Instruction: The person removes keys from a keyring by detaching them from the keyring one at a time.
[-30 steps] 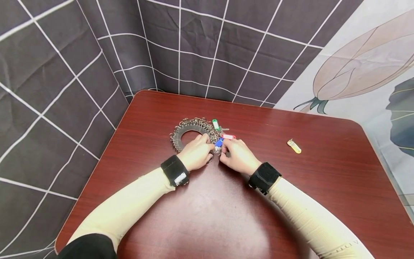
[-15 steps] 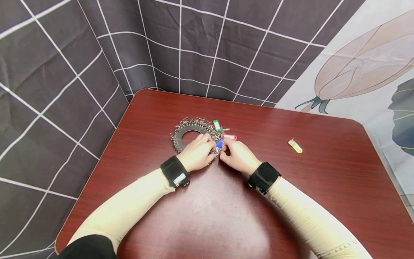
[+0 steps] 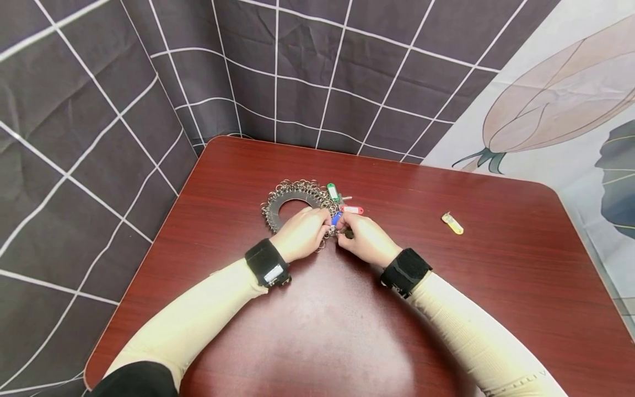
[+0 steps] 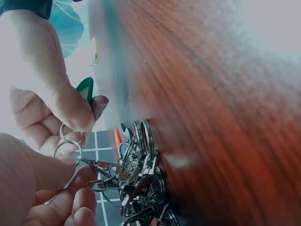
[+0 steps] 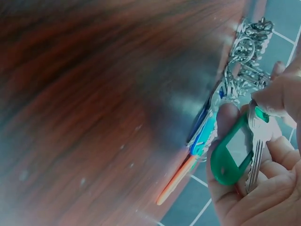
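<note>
Little has changed since the earlier frames: both hands have stayed at the same spot on the table, the right hand edging slightly closer to the left hand, the blue tag now mostly covered between them. Right grip clamped: thumb and curled fingers pinch a dark green key tag together with a silver key lying against the palm. Left grip also closed, fingers curled round a small split ring and a metal clasp that joins the bunch; the right thumb presses just above that ring. The held tag and ring sit between the two hands, at the near right edge of the big wheel of key rings, which lies flat on the table. Touching the wheel's right side: a green tag farther off, a red tag just beyond the right hand, a blue tag peeking between the knuckles. Yellow tag lies alone, well apart to the right. Black wrist straps on both arms, cream sleeves. Dark grid-pattern cloth behind and left of the table, pale floral-print cloth at right.
</note>
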Demonstrator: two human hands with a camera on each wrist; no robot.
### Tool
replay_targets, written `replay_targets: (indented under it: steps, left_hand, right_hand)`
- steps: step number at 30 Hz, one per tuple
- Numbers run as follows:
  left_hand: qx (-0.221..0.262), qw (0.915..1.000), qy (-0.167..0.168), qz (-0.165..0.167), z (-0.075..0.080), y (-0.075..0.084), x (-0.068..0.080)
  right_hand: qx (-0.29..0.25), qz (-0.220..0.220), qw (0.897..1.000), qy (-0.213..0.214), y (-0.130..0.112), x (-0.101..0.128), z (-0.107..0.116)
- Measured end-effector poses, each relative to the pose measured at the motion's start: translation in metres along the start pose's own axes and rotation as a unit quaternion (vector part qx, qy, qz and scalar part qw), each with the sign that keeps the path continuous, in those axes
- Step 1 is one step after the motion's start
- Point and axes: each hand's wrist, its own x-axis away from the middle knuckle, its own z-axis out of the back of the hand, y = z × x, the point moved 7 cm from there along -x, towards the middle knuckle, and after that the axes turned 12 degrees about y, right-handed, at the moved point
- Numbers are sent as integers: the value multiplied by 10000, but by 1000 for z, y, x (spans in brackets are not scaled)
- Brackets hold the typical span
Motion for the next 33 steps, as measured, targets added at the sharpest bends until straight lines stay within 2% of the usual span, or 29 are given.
replay_targets:
  steps: [7,13,18,33]
  left_hand:
    - [236,9989,391,114,5,-2,1]
    - [360,9984,319,302,8,0,2]
    - [308,9987,263,305,7,-1,1]
    - [371,9980,427,277,7,-4,4]
  right_hand:
    - [-344,-230,9991,80,3,-1,-3]
    - [-820,-694,9942,-75,11,4,-8]
    - [-885,-621,9941,6,14,3,-7]
    - [-943,-648,9934,131,15,1,-6]
